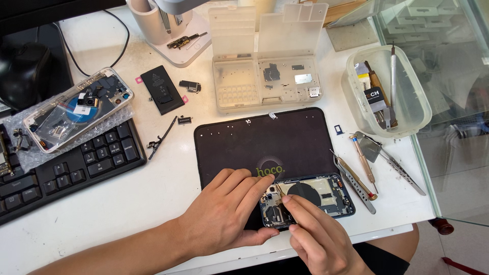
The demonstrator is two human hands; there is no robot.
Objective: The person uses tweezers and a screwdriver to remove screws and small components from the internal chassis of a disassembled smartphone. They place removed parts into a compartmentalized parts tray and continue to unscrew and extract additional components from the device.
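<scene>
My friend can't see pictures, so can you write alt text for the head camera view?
Two bare hands work on an opened blue phone shell lying on a black rubber mat: the left hand steadies it while the right hand presses fingertips inside. Around them on the white table sit metal tweezers, a clear plastic parts box and a black keyboard.

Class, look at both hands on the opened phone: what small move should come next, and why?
Probably lift out the small part near the camera corner: the left hand pins the opened phone on the black mat, while the right hand fingertips pinch there.
</scene>
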